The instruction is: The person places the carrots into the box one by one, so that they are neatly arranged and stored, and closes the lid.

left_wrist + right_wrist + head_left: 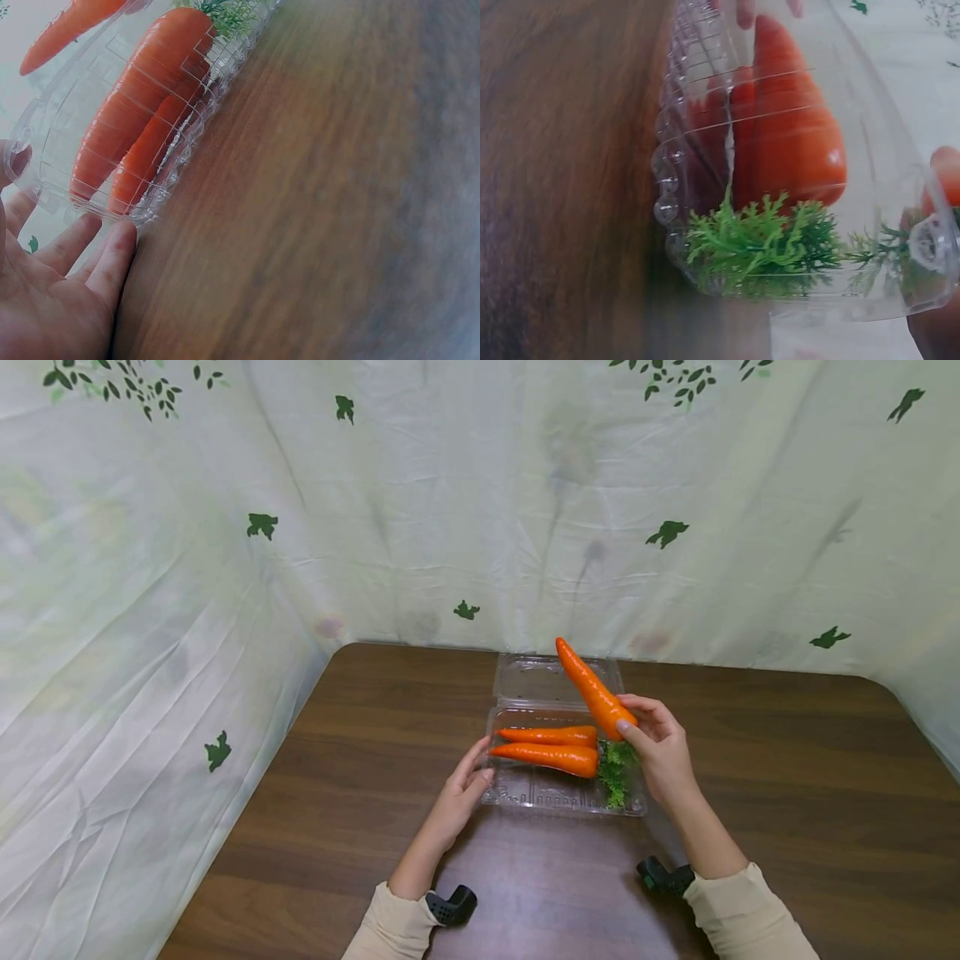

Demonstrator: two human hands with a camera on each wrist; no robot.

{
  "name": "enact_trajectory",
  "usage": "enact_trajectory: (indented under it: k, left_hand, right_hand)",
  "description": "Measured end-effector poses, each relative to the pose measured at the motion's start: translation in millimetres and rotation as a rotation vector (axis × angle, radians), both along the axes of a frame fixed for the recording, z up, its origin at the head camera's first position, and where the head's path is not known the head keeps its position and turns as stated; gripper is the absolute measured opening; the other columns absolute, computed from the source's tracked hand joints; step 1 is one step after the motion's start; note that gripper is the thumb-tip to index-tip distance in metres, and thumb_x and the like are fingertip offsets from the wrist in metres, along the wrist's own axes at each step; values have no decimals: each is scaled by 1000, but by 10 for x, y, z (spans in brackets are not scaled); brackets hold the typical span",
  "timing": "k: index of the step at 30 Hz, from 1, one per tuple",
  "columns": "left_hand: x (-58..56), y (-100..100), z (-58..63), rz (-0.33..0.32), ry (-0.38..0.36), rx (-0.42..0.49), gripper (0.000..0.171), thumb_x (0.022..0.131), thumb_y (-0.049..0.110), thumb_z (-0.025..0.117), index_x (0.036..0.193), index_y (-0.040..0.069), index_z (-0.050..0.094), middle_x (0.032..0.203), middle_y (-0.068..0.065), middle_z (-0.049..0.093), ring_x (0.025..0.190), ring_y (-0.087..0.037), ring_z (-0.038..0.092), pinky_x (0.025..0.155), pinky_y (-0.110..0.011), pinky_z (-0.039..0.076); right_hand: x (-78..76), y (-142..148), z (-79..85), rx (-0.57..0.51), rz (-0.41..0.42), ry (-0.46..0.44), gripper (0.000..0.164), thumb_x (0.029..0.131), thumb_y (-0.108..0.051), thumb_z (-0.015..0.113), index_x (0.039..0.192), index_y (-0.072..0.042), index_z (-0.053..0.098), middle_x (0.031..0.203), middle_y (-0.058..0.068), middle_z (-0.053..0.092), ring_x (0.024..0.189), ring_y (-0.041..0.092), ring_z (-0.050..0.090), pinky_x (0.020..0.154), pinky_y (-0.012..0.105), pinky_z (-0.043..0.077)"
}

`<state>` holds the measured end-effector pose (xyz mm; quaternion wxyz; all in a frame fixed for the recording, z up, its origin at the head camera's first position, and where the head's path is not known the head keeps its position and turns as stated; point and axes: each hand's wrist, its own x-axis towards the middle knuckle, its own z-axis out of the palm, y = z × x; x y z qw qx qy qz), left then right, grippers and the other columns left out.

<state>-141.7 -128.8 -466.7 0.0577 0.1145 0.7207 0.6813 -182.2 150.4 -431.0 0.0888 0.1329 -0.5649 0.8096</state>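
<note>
In the head view my right hand (pixel 663 747) pinches an orange carrot (pixel 592 685) near its thick end, with the tip pointing up and left. The carrot is raised over a clear plastic container (pixel 555 797). Two more carrots (pixel 551 757) lie side by side in the container, tips to the left. Green leafy tops (pixel 765 247) fill its right end. My left hand (pixel 461 793) holds the container's left end. In the left wrist view a digit (pixel 16 163) shows through the plastic rim, while other fingers (pixel 116 251) touch the outside.
The container's hinged lid (pixel 532 681) lies open toward the back edge of the brown wooden table (pixel 360 727). A pale curtain (pixel 480 510) with leaf prints hangs behind and to the left. Each wrist wears a black device (pixel 452 906).
</note>
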Motion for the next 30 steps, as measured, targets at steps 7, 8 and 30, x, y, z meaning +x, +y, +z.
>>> enact_trajectory:
  k: [7, 8, 30]
  left_hand:
    - [1, -3, 12, -4, -11, -5, 49, 94, 8, 44, 141, 8, 27, 134, -21, 36, 113, -40, 44, 92, -46, 36]
    - [3, -5, 14, -6, -13, -6, 49, 94, 8, 44, 141, 9, 27, 134, -21, 36, 113, -40, 43, 92, -46, 36]
    - [-4, 2, -4, -4, 13, 0, 50, 94, 7, 44, 140, 5, 26, 132, -24, 36, 112, -42, 43, 92, -43, 38]
  right_hand:
    - [-22, 13, -87, 179, 129, 23, 35, 83, 9, 56, 117, 8, 45, 112, 7, 53, 100, 18, 51, 77, 26, 48]
    - [-23, 15, -98, 202, 151, 30, 36, 83, 9, 57, 117, 8, 45, 113, 8, 53, 100, 19, 51, 77, 26, 49]
    - [128, -21, 46, 604, 343, 128, 33, 76, 10, 64, 107, 9, 52, 108, 23, 52, 101, 19, 48, 85, 23, 40]
